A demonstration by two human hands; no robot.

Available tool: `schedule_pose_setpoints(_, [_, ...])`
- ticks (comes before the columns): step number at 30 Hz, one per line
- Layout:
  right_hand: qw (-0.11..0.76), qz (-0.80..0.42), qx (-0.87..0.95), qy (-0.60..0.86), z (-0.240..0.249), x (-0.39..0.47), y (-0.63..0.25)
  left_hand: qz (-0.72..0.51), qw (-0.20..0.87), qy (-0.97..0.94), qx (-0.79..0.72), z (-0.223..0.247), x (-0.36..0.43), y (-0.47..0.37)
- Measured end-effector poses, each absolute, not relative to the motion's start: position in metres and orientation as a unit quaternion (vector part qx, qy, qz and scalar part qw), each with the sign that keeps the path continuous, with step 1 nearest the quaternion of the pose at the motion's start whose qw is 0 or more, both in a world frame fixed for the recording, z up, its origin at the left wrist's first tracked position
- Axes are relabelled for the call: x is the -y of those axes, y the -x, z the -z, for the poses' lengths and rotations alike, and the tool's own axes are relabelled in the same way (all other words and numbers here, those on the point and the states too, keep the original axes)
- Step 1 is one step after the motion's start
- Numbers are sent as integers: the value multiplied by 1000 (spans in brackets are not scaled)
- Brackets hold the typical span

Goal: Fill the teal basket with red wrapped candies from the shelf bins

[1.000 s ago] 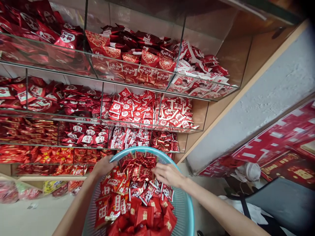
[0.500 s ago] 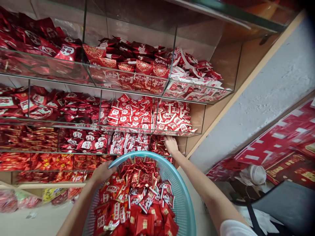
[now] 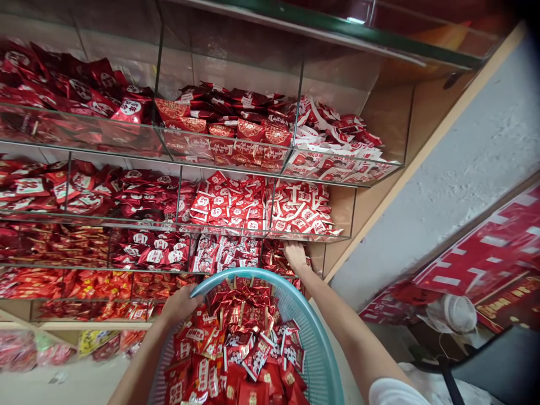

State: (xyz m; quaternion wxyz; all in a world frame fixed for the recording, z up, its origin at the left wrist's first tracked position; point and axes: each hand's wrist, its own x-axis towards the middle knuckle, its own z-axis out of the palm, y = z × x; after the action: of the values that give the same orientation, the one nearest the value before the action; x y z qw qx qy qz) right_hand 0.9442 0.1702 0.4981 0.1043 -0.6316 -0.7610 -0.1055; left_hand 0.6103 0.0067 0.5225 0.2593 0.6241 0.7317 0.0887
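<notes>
My left hand (image 3: 182,304) is closed on the left rim of a teal plastic basket (image 3: 314,315). Red wrapped packets (image 3: 253,343) fill much of the basket, some with white and gold print. My right hand (image 3: 296,256) reaches into the rightmost compartment of a lower shelf, over dark red packets (image 3: 274,256). Its fingertips are hidden among the packets and behind the shelf edge, so what it may hold cannot be made out.
Glass-fronted shelves (image 3: 236,230) hold rows of red packets in compartments. A wooden side panel (image 3: 382,205) and grey wall (image 3: 455,185) stand right. Plastic bags (image 3: 99,343) lie below left. A white fan-like object (image 3: 459,313) sits lower right.
The shelves sit slightly lower and further right in view. My right hand remains in the same compartment, and my left hand still holds the basket rim.
</notes>
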Motion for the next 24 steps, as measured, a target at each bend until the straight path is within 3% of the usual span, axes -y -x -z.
schedule_pose_setpoints(7, [219,22,717,661,-506,-164,-948,-91,264,-625,-729,-524,-5,-610])
schedule_pose_setpoints(17, [462,-192,559,661,-521,-121,-966,-93,263,-632,-723,-522,-8,-609])
schedule_pose_setpoints(24, [488,-392,501,598,-539,-38,-954,-90,258,-630,-727,-523,-8,-611])
